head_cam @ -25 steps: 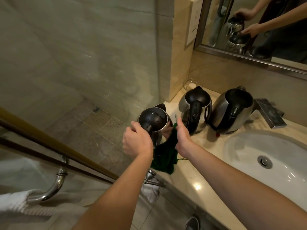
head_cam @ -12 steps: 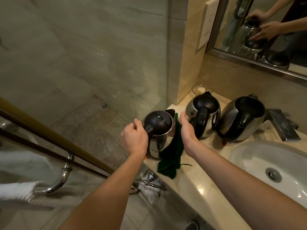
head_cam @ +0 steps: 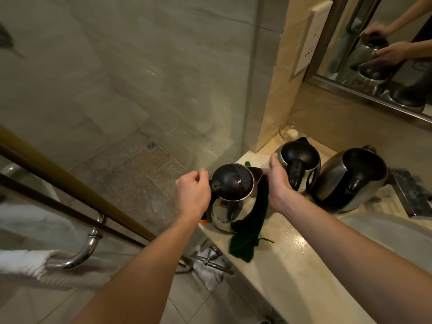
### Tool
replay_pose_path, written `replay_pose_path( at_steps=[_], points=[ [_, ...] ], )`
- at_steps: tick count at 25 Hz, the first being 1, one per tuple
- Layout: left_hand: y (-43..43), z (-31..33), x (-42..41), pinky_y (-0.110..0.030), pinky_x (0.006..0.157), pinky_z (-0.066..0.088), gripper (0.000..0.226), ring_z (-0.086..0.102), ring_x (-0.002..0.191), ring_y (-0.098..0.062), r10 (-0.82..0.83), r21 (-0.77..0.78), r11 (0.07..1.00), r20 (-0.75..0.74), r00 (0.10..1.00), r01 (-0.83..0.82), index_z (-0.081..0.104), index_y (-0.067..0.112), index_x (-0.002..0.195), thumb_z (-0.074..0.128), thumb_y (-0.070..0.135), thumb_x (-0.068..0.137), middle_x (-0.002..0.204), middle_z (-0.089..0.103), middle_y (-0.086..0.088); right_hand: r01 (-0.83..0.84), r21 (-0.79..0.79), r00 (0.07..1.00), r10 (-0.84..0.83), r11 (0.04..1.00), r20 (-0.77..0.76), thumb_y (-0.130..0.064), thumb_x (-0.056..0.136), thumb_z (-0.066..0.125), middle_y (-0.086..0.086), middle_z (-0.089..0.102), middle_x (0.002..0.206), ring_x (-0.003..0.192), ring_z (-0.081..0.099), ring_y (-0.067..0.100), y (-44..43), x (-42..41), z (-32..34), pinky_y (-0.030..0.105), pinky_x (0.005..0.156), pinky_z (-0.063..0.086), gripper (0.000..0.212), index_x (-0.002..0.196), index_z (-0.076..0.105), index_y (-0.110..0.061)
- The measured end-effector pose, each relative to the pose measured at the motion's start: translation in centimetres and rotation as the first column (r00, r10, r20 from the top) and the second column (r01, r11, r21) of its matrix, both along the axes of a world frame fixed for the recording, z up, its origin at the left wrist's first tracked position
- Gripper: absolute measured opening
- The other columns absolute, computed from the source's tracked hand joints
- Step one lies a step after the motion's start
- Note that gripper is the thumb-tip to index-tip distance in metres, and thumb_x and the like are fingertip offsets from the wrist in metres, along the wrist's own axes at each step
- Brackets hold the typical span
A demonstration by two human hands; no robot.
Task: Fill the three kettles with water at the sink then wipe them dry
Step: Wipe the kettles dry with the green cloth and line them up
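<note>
Three steel kettles with black lids stand on the marble counter [head_cam: 292, 265]. The nearest kettle [head_cam: 230, 202] sits at the counter's left end, and my left hand [head_cam: 192, 195] grips its black handle. My right hand [head_cam: 278, 183] presses a dark green cloth [head_cam: 250, 235] against that kettle's right side; the cloth hangs down onto the counter. The middle kettle [head_cam: 301, 160] and the right kettle [head_cam: 350, 181] stand behind, untouched.
The faucet [head_cam: 411, 195] and the sink basin's rim [head_cam: 374, 220] are at the right. A glass [head_cam: 289, 132] stands in the back corner. A mirror [head_cam: 385, 54] hangs above. A glass shower screen, a towel bar [head_cam: 88, 251] and a white towel [head_cam: 23, 260] lie to the left.
My right hand has slid the green cloth up the nearest kettle's right side toward the spout. My left hand keeps hold of the handle.
</note>
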State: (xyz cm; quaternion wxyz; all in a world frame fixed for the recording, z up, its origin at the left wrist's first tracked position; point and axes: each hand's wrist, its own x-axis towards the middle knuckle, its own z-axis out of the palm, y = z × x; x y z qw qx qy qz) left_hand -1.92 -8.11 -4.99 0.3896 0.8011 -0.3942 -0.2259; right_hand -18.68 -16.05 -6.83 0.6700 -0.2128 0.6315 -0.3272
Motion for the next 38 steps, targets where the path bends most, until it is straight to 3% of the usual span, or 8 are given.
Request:
replay_pose_path(
  at_steps=[3, 7, 12, 15, 21, 28, 32, 38],
  points=[
    [-0.4, -0.3, 0.5, -0.030, 0.055, 0.035, 0.049, 0.043, 0.055, -0.014, -0.044, 0.012, 0.999, 0.004, 0.999, 0.044, 0.051, 0.012, 0.055, 0.049, 0.034, 0.099, 0.056, 0.047, -0.001, -0.118, -0.065, 0.991, 0.114, 0.991, -0.071, -0.067, 0.095, 0.028, 0.010, 0.064, 0.099, 0.087, 0.055, 0.020, -0.4, 0.0, 2.0, 0.041, 0.088, 0.033, 0.079, 0.102, 0.074, -0.004],
    [-0.7, -0.8, 0.8, -0.031, 0.055, 0.034, 0.049, 0.041, 0.054, -0.015, -0.074, 0.005, 0.997, 0.017, 0.997, 0.074, 0.050, 0.012, 0.054, 0.050, 0.033, 0.099, 0.055, 0.045, 0.000, -0.265, 0.011, 0.959, 0.265, 0.964, -0.096, -0.070, 0.093, 0.027, 0.012, 0.045, 0.141, 0.113, 0.047, 0.026, -1.4, 0.0, 2.3, 0.042, 0.096, 0.031, 0.079, 0.105, 0.073, -0.006],
    [-0.8, -0.9, 0.9, -0.031, 0.054, 0.030, 0.050, 0.040, 0.053, -0.014, -0.060, 0.007, 0.998, 0.069, 0.996, 0.060, 0.046, 0.016, 0.052, 0.048, 0.032, 0.099, 0.053, 0.043, 0.002, -0.334, 0.167, 0.942, 0.334, 0.928, 0.032, -0.074, 0.091, 0.027, 0.015, 0.067, 0.111, 0.090, 0.062, 0.027, -1.6, -0.1, 0.9, 0.034, 0.063, 0.043, 0.091, 0.131, 0.053, 0.003],
    [-1.0, -1.0, 1.0, -0.031, 0.054, 0.030, 0.051, 0.040, 0.052, -0.015, -0.058, 0.003, 0.998, 0.085, 0.995, 0.058, 0.045, 0.016, 0.050, 0.048, 0.031, 0.098, 0.052, 0.043, 0.002, -0.395, 0.155, 0.918, 0.387, 0.905, 0.081, -0.079, 0.087, 0.024, 0.019, 0.058, 0.130, 0.112, 0.058, 0.031, -1.9, -0.4, 0.8, 0.038, 0.078, 0.044, 0.100, 0.140, 0.045, 0.003],
    [-1.2, -1.0, 1.3, -0.034, 0.056, 0.032, 0.050, 0.041, 0.053, -0.018, -0.093, 0.007, 0.996, 0.107, 0.990, 0.093, 0.047, 0.012, 0.052, 0.050, 0.031, 0.098, 0.052, 0.043, 0.000, -0.551, -0.088, 0.834, 0.544, 0.830, -0.093, -0.075, 0.090, 0.022, 0.011, 0.053, 0.135, 0.125, 0.045, 0.024, -3.0, -0.8, 2.3, 0.044, 0.114, 0.021, 0.086, 0.111, 0.072, -0.007],
    [-1.3, -0.9, 1.5, -0.034, 0.054, 0.031, 0.051, 0.042, 0.054, -0.018, -0.118, 0.015, 0.993, 0.138, 0.983, 0.117, 0.043, 0.014, 0.050, 0.049, 0.031, 0.098, 0.052, 0.043, 0.001, -0.739, 0.091, 0.646, 0.740, 0.668, -0.190, -0.075, 0.091, 0.012, 0.012, 0.051, 0.139, 0.110, 0.051, 0.023, -4.4, 1.3, 2.5, 0.042, 0.098, 0.025, 0.089, 0.116, 0.066, -0.009],
    [-1.3, -1.0, 1.5, -0.034, 0.053, 0.029, 0.050, 0.044, 0.056, -0.021, -0.121, 0.006, 0.993, 0.170, 0.978, 0.122, 0.042, 0.016, 0.050, 0.048, 0.029, 0.098, 0.052, 0.044, 0.000, -0.771, 0.246, 0.555, 0.809, 0.587, -0.191, -0.080, 0.087, 0.008, 0.014, 0.040, 0.151, 0.137, 0.037, 0.032, -5.6, 1.9, 0.9, 0.050, 0.112, 0.020, 0.095, 0.131, 0.055, -0.010],
    [-1.2, -1.1, 1.4, -0.035, 0.057, 0.036, 0.055, 0.045, 0.054, -0.020, -0.083, -0.005, 0.996, 0.122, 0.989, 0.084, 0.045, 0.015, 0.048, 0.047, 0.035, 0.099, 0.051, 0.045, 0.001, -0.778, 0.035, 0.617, 0.774, 0.627, -0.142, -0.083, 0.084, 0.018, 0.017, 0.066, 0.120, 0.112, 0.061, 0.031, -6.1, 1.7, 0.5, 0.048, 0.107, 0.037, 0.098, 0.112, 0.071, -0.005]
  ],
)
